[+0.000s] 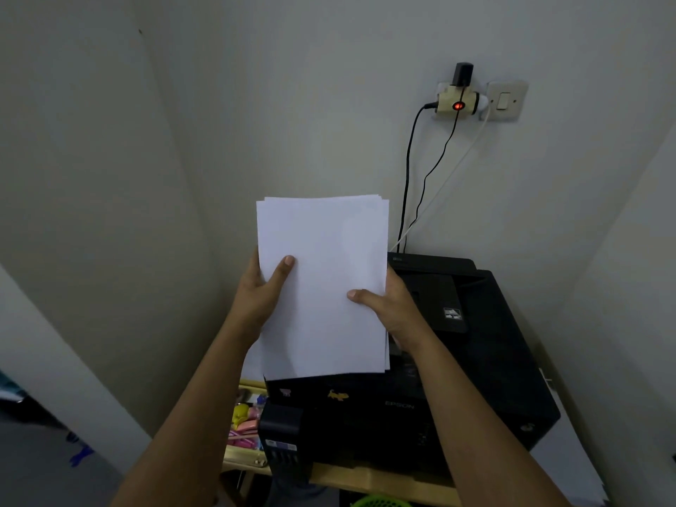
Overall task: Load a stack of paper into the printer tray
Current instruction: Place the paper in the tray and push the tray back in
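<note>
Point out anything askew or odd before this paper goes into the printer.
The paper stack, held by the left hand and right hand above the printer, is not squared: sheet edges fan out at its top right corner and lower right side.

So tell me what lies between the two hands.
In the head view, the stack of paper spans the gap: the left hand grips its left edge, the right hand its right edge, above the black printer.
</note>
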Available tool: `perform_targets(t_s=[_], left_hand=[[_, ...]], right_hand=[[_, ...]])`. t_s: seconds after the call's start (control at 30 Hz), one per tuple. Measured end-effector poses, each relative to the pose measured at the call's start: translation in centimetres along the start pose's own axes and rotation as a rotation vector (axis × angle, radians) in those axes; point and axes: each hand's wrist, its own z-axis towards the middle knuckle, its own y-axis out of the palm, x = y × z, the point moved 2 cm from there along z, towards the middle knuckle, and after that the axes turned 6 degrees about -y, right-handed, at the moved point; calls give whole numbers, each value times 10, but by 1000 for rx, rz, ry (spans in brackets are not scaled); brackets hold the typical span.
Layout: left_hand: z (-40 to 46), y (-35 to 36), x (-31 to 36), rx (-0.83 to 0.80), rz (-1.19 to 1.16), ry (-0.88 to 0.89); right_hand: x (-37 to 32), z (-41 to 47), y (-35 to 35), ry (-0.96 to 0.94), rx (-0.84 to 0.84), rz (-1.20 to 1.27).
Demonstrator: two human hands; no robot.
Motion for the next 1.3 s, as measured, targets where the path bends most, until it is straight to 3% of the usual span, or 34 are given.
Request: perform_targets(t_s=[0.3,0.77,1.07,1.3], left_hand=[[-11,3,-7,-59,5,-39],[-19,-19,-1,-138,113,7],[-34,-23,-17,32,23,-53],[-51,-17,-12,-21,71,-14]], right_hand=[[-9,-8,4,-35,66,-30],[-12,-12,15,-92,-61,-218],[-1,-34,23,-111,-13,-249],[6,-45,29,-79,3,-286]])
